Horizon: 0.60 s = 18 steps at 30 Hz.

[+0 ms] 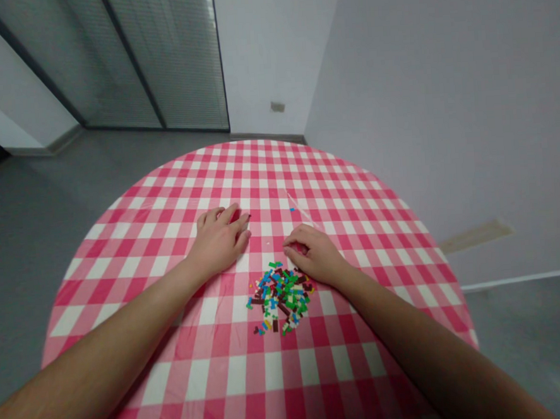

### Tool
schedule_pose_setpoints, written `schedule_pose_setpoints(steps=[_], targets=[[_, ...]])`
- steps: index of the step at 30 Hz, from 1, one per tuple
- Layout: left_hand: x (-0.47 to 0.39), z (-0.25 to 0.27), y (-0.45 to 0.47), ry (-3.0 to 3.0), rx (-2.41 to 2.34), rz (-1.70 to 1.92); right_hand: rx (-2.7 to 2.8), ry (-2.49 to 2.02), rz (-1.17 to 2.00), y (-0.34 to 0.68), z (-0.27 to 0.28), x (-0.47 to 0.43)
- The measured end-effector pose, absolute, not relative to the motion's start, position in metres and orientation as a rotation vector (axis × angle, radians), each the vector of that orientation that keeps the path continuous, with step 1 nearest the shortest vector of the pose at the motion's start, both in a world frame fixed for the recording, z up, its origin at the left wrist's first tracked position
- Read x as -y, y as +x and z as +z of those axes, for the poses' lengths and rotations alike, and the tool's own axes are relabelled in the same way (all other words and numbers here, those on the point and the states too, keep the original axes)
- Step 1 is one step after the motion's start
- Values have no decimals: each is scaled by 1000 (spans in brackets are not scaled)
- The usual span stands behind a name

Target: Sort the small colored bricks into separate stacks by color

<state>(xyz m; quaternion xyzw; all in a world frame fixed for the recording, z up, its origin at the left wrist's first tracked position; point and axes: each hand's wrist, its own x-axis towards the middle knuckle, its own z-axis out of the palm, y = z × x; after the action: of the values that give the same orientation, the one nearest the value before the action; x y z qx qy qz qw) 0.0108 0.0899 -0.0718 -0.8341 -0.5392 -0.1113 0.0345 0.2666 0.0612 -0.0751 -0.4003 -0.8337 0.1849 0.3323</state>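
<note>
A loose pile of tiny building bricks [285, 297] in green, blue, brown, white, yellow and red lies in front of me. Beyond it on the left, my left hand [219, 237] rests palm down with its fingers spread. A small dark brick [249, 216] shows at one of its fingertips; whether they touch is unclear. Just past the pile's right side, my right hand [313, 251] has its thumb and index finger brought together in a pinch. What sits between those fingertips, if anything, is too small to make out. One blue brick [292, 209] lies apart, beyond my right hand.
The round table wears a red-and-white checked cloth [252, 375] with a crease beyond my right hand. A plain wall [444, 98] stands close on the right. Behind the table are a glass partition with blinds [176, 58] and a wall socket plate [277, 107]. Grey floor [16, 238] shows at left.
</note>
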Motion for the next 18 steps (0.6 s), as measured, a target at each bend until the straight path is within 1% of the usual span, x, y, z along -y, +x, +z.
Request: schedule_pose_setpoints(steps=[18], targets=[[-91, -69, 14, -2531, 1760, -293, 2189, -1053, 486, 266, -75, -62]])
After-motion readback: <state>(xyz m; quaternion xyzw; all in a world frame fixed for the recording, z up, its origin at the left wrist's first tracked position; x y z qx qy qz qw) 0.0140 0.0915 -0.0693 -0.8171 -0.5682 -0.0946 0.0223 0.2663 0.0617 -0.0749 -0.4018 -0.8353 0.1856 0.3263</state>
